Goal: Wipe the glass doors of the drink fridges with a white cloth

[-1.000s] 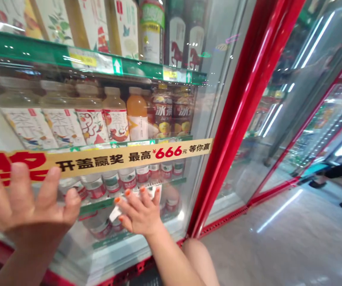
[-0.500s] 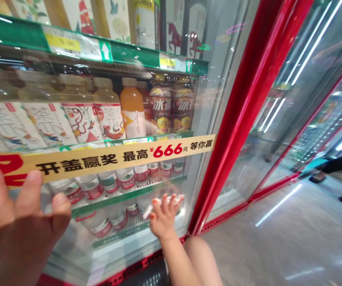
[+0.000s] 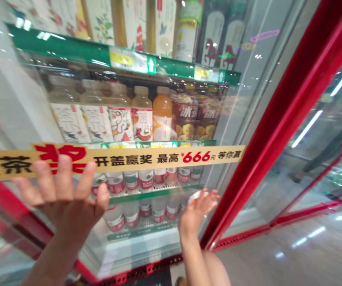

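Glass fridge door (image 3: 147,246) near both spread hands (image 3: 65,202)

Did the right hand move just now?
Yes, the right hand moved right, closer to the red door frame, now below the 666 on the yellow banner.

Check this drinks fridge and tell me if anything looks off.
The bottles stand upright in neat rows behind the glass door, and none looks spilled or damaged. The only odd thing is a white scrap at the fingertips of the right hand, which isn't stock.
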A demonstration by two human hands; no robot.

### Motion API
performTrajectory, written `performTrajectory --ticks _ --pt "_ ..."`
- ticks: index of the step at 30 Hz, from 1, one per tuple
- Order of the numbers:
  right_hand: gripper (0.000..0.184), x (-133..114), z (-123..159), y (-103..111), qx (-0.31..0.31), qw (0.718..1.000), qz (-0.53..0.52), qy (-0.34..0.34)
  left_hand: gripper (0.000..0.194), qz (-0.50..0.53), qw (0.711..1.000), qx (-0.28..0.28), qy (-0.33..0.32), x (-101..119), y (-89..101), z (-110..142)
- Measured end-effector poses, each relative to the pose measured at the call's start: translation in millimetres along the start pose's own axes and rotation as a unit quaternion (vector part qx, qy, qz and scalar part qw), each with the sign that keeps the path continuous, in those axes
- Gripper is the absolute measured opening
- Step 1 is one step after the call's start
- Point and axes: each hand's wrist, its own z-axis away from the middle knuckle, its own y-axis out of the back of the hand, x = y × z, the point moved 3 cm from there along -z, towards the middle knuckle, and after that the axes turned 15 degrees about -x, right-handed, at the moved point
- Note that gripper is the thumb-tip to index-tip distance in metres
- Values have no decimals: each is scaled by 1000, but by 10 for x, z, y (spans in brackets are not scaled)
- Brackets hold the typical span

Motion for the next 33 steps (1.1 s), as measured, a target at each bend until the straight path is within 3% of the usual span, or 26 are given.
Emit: performTrajectory --ticks 2,3,4,7,9,11,13,15,16,18,20,22,23,25,27,29,30,31,33 --pt "75 74 -277 -3 11 996 -31 -86 86 -91 995 23 -33 64 9 -31" --pt "74 -15 -366 -20 0 995 -38 -90 85 -115 992 25 -37 78 9 -46" --pt "74 -170 -411 -37 -23 997 -38 -55 85 -121 992 23 -34 78 10 -56" --pt "65 -653 -304 -32 -85 976 -2 198 88 -120 992 17 -19 61 17 -60" --pt "59 -644 -246 23 -89 950 19 298 93 -115 993 15 -14 57 21 -60" --pt "63 -364 -425 107 -71 964 31 255 95 -110 994 16 -17 72 26 -72" --pt "70 -65 -808 209 -41 990 30 135 95 -108 994 21 -28 101 36 -95" --pt "72 13 -1196 300 -3 999 21 39 95 -110 993 33 -39 129 53 -118" --pt "71 -59 -1331 328 6 999 17 30 95 -111 992 37 -43 138 62 -127" --pt "71 -343 -1413 343 -15 994 18 110 94 -113 992 40 -46 146 75 -140" --pt "66 -602 -1249 331 -64 958 34 277 94 -117 991 40 -50 149 79 -147" --pt "59 -600 -1026 334 -89 911 55 399 93 -120 990 46 -51 152 79 -149" --pt "58 -494 -980 347 -88 905 64 411 92 -121 990 49 -51 156 77 -149" --pt "66 -181 -1102 394 -68 943 66 319 91 -120 990 52 -50 167 73 -150" --pt "75 60 -1386 446 -33 987 45 154 92 -120 990 50 -46 174 69 -152" --pt "75 49 -1605 454 -7 999 25 43 94 -120 991 48 -43 171 72 -151" --pt "74 -56 -1639 432 -10 999 24 45 94 -120 991 46 -42 166 73 -149" --pt "73 -199 -1610 398 -25 995 29 90 95 -120 991 43 -43 160 73 -147" --pt "68 -463 -1377 324 -68 961 52 263 95 -120 991 39 -44 148 70 -141"
